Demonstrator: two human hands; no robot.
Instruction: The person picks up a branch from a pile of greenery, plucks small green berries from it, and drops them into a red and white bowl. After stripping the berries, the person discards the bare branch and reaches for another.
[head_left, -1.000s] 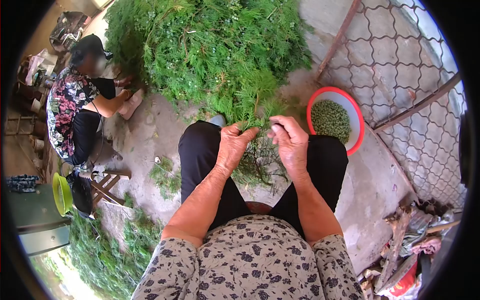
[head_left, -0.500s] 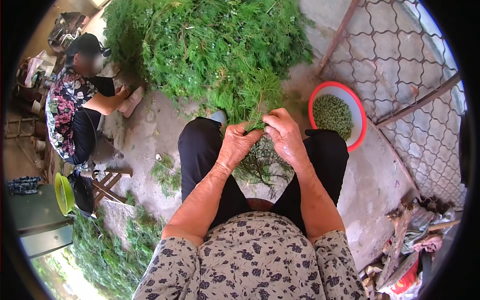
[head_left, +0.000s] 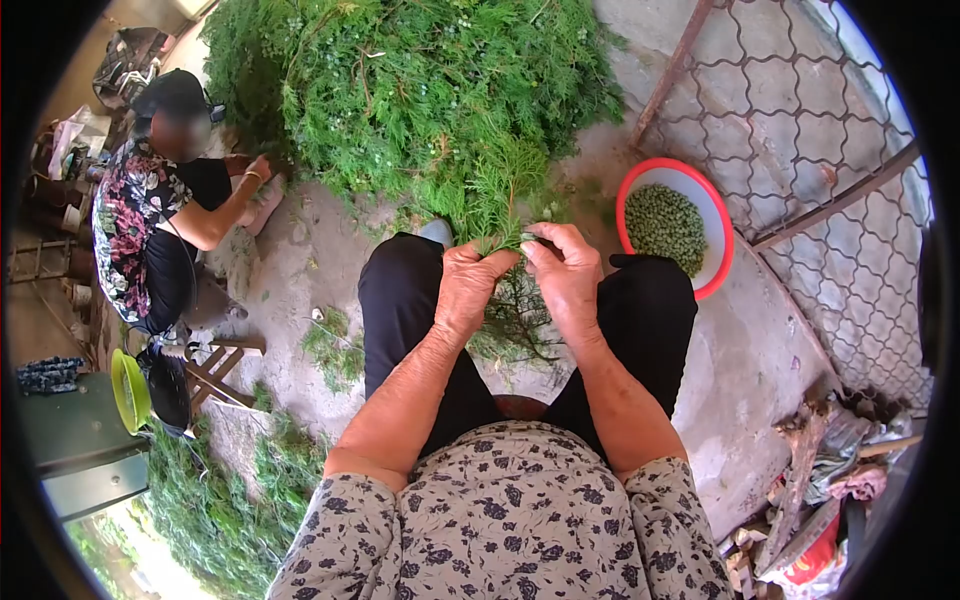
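Note:
Between my knees, my left hand [head_left: 470,285] is closed around a green leafy sprig [head_left: 497,190], whose tip points away from me. My right hand [head_left: 563,275] is pinched close beside it at the sprig's right edge; a small green bit shows at its fingertips, too small to name. Darker twigs [head_left: 520,310] show below and between both hands. Beyond the hands lies a large heap of green branches [head_left: 430,90] with small pale berries. To the right of my right hand, a white basin with a red rim [head_left: 721,215] holds many small green berries [head_left: 663,228].
At the left a person [head_left: 150,215] in a flowered top sits low, reaching toward the heap. Near them are a wooden stool [head_left: 215,375] and a yellow-green basin [head_left: 129,390]. More branches [head_left: 225,510] lie lower left. Wire mesh [head_left: 800,130] stands at right, above piled odds and ends [head_left: 810,520].
My right hand has shifted slightly down and left, its fingers now pinched near the sprig's edge. The person at the left has moved a hand up toward the heap.

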